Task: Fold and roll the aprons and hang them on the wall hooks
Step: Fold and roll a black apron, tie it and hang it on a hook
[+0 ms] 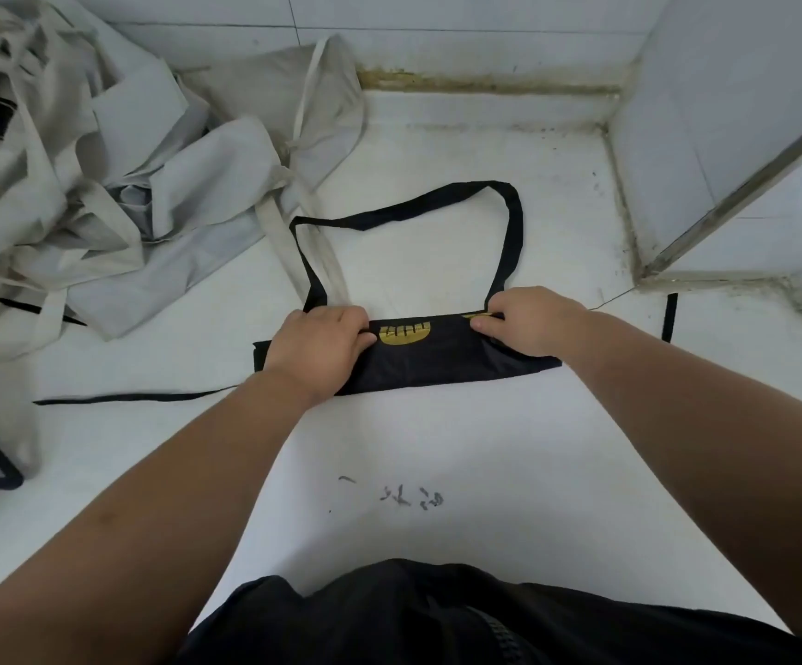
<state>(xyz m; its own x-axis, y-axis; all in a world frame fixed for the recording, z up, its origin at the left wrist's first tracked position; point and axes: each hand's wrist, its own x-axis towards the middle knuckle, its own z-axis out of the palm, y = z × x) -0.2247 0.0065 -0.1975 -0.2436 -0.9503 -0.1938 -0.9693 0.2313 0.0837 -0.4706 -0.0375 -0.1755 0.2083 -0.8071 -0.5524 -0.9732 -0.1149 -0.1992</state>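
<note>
Currently both hands are down on the black apron [437,364], which is folded into a narrow flat band lying crosswise on the white desk [437,439]. Left hand [317,338] sits on the band's left part, fingers curled over its far edge and gripping the cloth. Right hand [528,324] is on the right part, fingers curled, pinching the far edge just where the strap joins. Between the hands a yellow print [403,336] with dark stitch-like lines shows on the fabric; a sliver of a second yellow mark peeks out at the right fingertips. Neck strap [514,218] runs out from under both hands as an open loop, flat on the desk beyond the band. One thin black tie [140,397] trails off to the left, another short black tie [669,316] lies to the right, apart from the band. Far left: a crumpled pile of pale aprons [101,160], their straps spilling toward the loop, one strap passing under its left side. Nearer me, some dark scribbles [413,496] on the desk. White tiled wall [485,16] behind, grimy seam [485,84] at its base, metal-edged panel [749,184] at right.
</note>
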